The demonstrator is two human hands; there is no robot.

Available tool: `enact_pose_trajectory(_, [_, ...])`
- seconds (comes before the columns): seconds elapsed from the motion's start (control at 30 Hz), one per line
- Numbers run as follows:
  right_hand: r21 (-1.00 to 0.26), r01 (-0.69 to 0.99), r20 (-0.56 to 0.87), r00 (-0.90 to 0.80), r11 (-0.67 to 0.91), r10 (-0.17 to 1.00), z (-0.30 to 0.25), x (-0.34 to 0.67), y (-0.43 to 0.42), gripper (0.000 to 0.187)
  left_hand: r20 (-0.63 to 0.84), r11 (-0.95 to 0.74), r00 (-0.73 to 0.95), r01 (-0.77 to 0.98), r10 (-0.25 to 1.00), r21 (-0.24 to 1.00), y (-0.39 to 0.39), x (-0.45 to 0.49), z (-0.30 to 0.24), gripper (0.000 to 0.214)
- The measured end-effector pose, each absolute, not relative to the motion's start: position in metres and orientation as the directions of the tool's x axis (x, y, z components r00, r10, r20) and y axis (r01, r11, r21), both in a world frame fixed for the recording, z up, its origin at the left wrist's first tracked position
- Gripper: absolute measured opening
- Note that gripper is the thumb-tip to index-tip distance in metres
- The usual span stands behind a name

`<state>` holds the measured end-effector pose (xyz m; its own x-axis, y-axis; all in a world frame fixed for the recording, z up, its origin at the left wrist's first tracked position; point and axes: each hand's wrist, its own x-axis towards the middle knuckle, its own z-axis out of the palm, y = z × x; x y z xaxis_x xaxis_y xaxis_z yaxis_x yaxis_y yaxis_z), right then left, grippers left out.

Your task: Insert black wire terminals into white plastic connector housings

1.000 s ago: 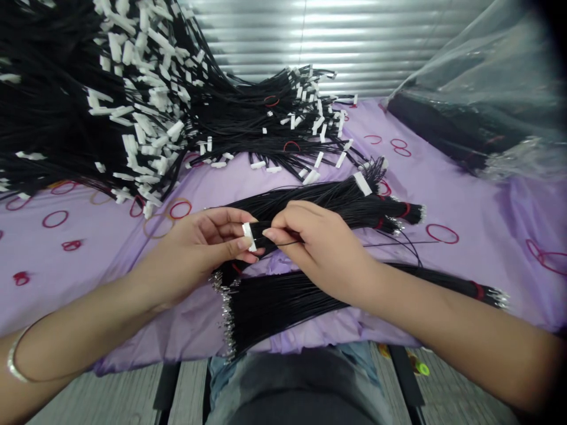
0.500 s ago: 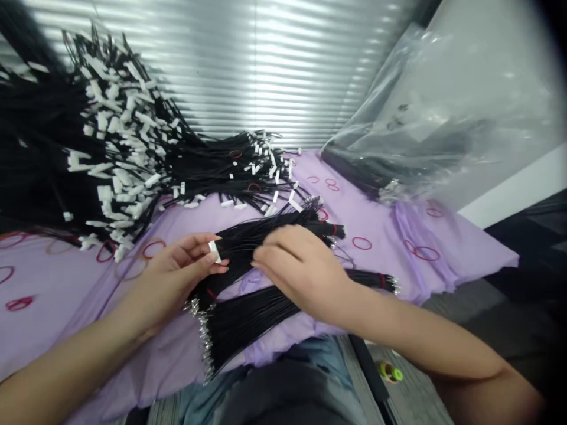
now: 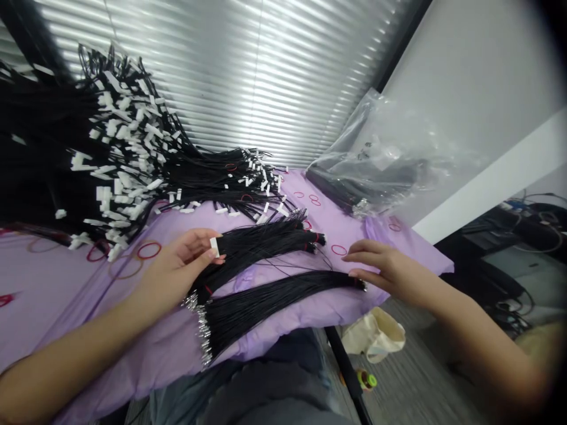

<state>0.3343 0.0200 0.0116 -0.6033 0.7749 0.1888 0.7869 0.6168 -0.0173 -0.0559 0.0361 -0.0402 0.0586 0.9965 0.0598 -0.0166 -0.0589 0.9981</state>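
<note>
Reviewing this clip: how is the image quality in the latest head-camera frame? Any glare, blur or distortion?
In the head view, the window blind glares brightly, the wide lens bends its slats, the corners darken, the right hand looks slightly soft, and the black wire bundles lose individual strand detail.

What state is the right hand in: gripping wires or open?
Open: the right hand holds nothing, fingers spread beside the black wire bundle.

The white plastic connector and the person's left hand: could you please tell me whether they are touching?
Touching. The head view shows the white plastic connector pinched at the fingertips of the left hand, with its black wires running off to the right.
</note>
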Motion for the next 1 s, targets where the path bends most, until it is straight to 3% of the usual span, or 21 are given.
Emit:
enact_pose_trajectory(0.13, [-0.049, 0.753, 0.343, -0.605, 0.656, 0.719, 0.036, 0.306, 0.034, 0.038, 0.267, -0.271, 0.045, 0.213, 0.963, 0.939, 0.03, -0.055, -0.022, 0.021])
enact_pose_trajectory(0.2, [-0.084, 0.669, 0.355, -0.673, 0.739, 0.649, 0.045, 0.277, 0.052, 0.048, 0.317, -0.32, 0.055, 0.254, 0.947, 0.913, 0.027, -0.051, -0.007, 0.02])
enact_pose_trajectory(0.3, [-0.296, 0.461, 0.257, -0.805, 0.837, 0.535, 0.051, 0.224, 0.083, 0.072, 0.35, -0.356, 0.07, 0.239, 0.934, 0.903, 0.023, -0.041, 0.015, 0.022])
enact_pose_trajectory(0.37, [-0.48, 0.337, 0.176, -0.867, 0.81, 0.466, 0.054, 0.193, 0.102, 0.049, 0.388, -0.387, 0.039, 0.229, 0.921, 0.893, 0.022, -0.035, 0.024, 0.027])
enact_pose_trajectory(0.43, [-0.568, 0.275, 0.154, -0.89, 0.775, 0.429, 0.058, 0.174, 0.117, 0.022, 0.425, -0.407, 0.013, 0.315, 0.905, 0.858, 0.024, -0.029, 0.022, 0.039])
enact_pose_trajectory(0.53, [-0.635, 0.258, 0.249, -0.824, 0.729, 0.509, 0.071, 0.169, 0.133, 0.024, 0.353, -0.39, 0.198, 0.664, 0.915, 0.638, 0.029, -0.022, -0.004, 0.057])
enact_pose_trajectory(0.6, [-0.686, 0.254, 0.325, -0.732, 0.682, 0.599, 0.085, 0.175, 0.138, 0.025, 0.245, -0.428, 0.351, 0.771, 0.904, 0.472, 0.033, -0.016, -0.027, 0.065])
enact_pose_trajectory(0.77, [-0.874, 0.162, 0.358, -0.421, 0.457, 0.834, 0.132, 0.213, 0.132, 0.045, 0.17, -0.562, 0.536, 0.787, 0.827, 0.256, 0.037, -0.007, -0.062, 0.07])
enact_pose_trajectory(0.8, [-0.888, 0.155, 0.351, -0.38, 0.433, 0.856, 0.142, 0.225, 0.13, 0.043, 0.165, -0.579, 0.555, 0.784, 0.815, 0.225, 0.037, -0.007, -0.064, 0.07])
enact_pose_trajectory(0.9, [-0.887, 0.166, 0.388, -0.24, 0.431, 0.89, 0.167, 0.268, 0.128, 0.009, 0.156, -0.604, 0.584, 0.781, 0.797, 0.16, 0.037, -0.008, -0.063, 0.072])
enact_pose_trajectory(1.0, [-0.87, 0.146, 0.476, -0.004, 0.471, 0.88, 0.187, 0.316, 0.131, 0.012, 0.153, -0.608, 0.59, 0.783, 0.793, 0.131, 0.037, -0.008, -0.064, 0.071])
